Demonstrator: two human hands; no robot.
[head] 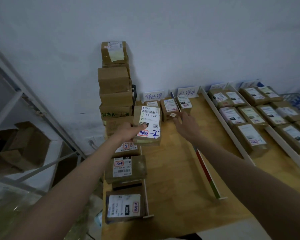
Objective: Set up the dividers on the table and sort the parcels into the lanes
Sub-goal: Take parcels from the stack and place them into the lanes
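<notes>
My left hand grips a brown parcel with a white label reading 070, held above the left part of the wooden table. My right hand reaches forward with straight fingers, touching a small parcel at the back of the lane. Another parcel stands beside it, behind a thin divider. A divider with red and green edge and a white divider bound this lane. Paper lane signs lean on the wall.
A tall stack of brown boxes stands at the table's back left corner. Unsorted parcels lie along the left edge. Right lanes hold several labelled parcels between white dividers. A metal shelf with boxes stands left.
</notes>
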